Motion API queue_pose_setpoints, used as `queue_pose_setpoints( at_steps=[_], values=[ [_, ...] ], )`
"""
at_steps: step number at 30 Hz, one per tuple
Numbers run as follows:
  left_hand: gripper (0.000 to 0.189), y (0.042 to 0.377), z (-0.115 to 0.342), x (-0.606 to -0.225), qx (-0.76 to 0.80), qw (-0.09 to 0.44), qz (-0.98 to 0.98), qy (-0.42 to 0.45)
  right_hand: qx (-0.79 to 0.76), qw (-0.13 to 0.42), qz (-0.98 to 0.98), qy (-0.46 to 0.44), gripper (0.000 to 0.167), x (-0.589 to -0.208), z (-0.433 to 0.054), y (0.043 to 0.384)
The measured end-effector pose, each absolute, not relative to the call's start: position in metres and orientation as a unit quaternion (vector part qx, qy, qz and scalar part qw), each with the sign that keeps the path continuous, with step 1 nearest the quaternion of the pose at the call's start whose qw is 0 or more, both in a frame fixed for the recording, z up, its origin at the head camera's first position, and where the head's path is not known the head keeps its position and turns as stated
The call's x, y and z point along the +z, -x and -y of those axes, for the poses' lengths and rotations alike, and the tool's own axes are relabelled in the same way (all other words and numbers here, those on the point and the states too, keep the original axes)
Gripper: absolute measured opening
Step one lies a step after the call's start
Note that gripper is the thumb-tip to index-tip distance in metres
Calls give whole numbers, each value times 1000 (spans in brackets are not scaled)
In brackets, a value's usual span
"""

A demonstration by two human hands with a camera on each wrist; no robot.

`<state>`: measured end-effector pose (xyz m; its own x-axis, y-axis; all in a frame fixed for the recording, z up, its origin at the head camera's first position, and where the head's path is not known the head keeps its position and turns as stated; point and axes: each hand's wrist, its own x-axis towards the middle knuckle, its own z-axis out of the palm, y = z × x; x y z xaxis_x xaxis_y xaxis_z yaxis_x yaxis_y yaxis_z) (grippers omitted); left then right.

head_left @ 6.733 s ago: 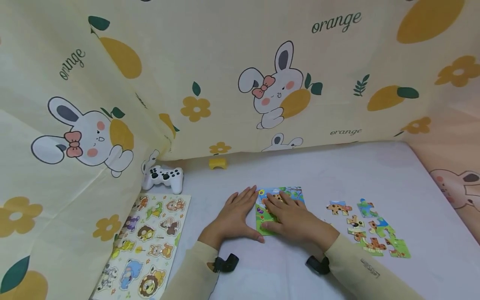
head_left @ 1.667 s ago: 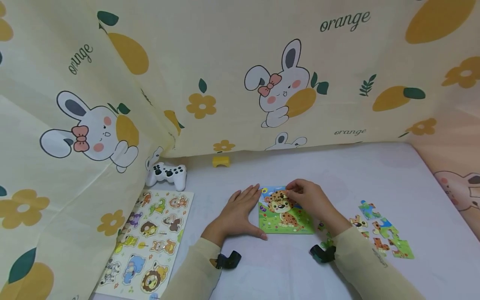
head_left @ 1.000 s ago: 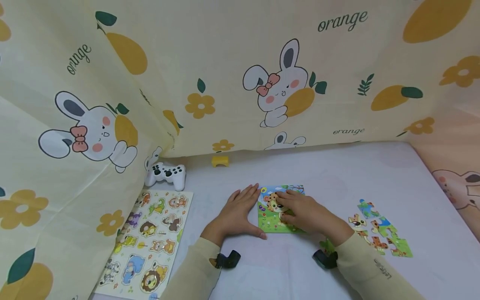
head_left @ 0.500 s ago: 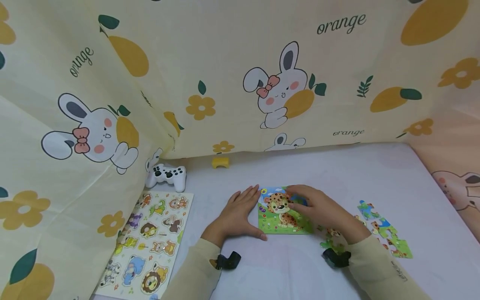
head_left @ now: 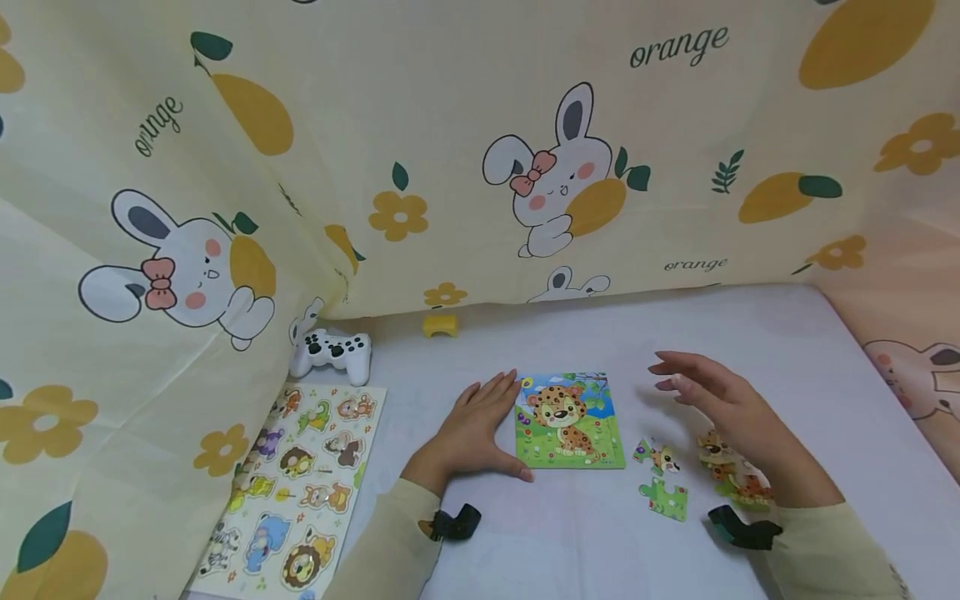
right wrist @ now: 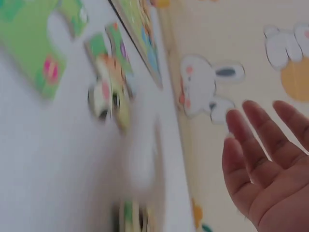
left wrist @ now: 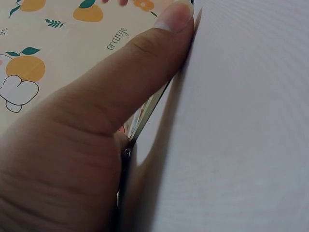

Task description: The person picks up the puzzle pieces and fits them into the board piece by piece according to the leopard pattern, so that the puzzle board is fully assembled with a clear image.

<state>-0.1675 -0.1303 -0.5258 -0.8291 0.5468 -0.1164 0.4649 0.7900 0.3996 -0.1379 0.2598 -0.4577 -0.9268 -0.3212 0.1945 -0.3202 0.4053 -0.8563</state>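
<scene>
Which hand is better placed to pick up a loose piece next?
Right, probably: the right hand hovers near the loose pieces, holding nothing visible; the left hand rests at the left edge of the leopard puzzle, farther away.

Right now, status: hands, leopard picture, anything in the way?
Left hand at left edge of leopard picture; right hand raised, empty. Picture lies flat, in plain view. Right forearm partly hides loose pieces.

The controller (head_left: pixel 339 349) looks smooth plastic — leopard board (head_left: pixel 570 422) smooth, sleeves (head_left: pixel 386 542) matt cloth, tabletop (head_left: pixel 540 550) matt.
</scene>
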Motion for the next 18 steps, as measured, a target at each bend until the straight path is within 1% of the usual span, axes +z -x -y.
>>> queue_pose_setpoints(
  at_steps=[5, 9, 14, 18],
  values=[
    [146, 167, 129, -525, 179, 117, -939, -269, -537, -26, -824, 181, 45, -461, -290, 129],
    [146, 167, 129, -525, 174, 117, -940, -269, -606, -23, -778, 163, 48, -466, -312, 124],
    [145, 167, 129, -524, 171, 118, -941, -268, -704, -23, -700, 116, 50, -481, -335, 124],
    [146, 167, 130, -524, 170, 116, -941, -267, -695, -21, -716, 68, 48, -493, -351, 125]
  ],
)
